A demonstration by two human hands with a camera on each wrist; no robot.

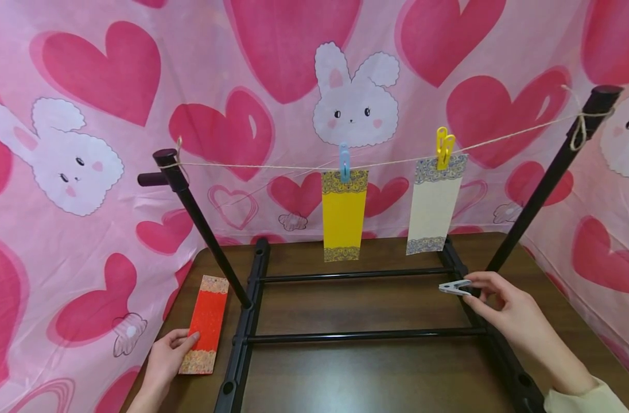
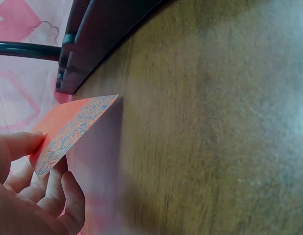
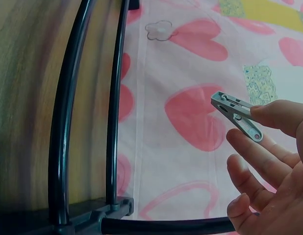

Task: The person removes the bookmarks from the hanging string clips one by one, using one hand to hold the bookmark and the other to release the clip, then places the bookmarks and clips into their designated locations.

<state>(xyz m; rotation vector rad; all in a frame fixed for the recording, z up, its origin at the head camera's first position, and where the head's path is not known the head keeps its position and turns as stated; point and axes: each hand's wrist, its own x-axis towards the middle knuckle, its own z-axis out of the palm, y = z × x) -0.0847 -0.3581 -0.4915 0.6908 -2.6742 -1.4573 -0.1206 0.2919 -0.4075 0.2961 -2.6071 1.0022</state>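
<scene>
With my left grip (image 1: 169,354) I pinch the red card (image 1: 209,321) by its near left edge, low at the left of the head view, thumb over its face and fingers beneath; the left wrist view shows the card tilted, its blue-and-gold patterned end slanting up toward the middle of that frame. My right grip (image 1: 511,310), right of centre and below the middle of the head view, holds a grey clothespin (image 1: 453,287) between thumb and forefinger, with the other fingers loosely bent in the right wrist view and the pin's narrow end pointing away from my hand. Across the upper half of the head view runs a thin cord (image 1: 263,167), tied to a black post at left (image 1: 206,229) and another at right (image 1: 542,189). Near the centre, a yellow card (image 1: 344,221) hangs from it by a blue clothespin (image 1: 344,163); to its right, a white card (image 1: 433,212) hangs by a yellow clothespin (image 1: 445,150). Below them the black base frame (image 1: 358,335) stands on the brown tabletop (image 1: 356,373), and pink heart-and-rabbit cloth (image 1: 195,57) fills the background.
</scene>
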